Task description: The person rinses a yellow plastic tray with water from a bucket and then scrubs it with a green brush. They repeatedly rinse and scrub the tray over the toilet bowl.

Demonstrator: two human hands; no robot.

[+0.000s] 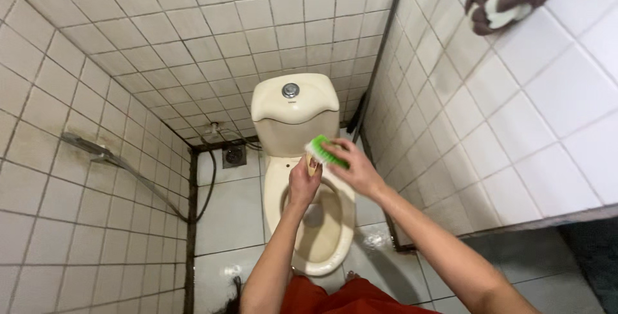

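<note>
A: Hands?
B: Right hand (356,171) fingers wrapped over green scrub brush (322,149), held at back of toilet bowl rim (337,257), just below cream tank (294,107). Left hand (302,185) fingers curled on something small beside the brush; can't tell what.
A: Surroundings?
B: Floor drain (234,156) behind, spray hose (129,167) on left wall.

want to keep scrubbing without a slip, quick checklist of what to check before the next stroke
1. Right hand grips the green brush: ok.
2. Left hand near the brush, over the toilet bowl: ok; what it holds, cannot tell.
3. Brush sits at the back of the rim, below the tank: ok.
4. Floor looks glossy, maybe wet: not ok.
5. Hose lies clear of the bowl: ok.
</note>
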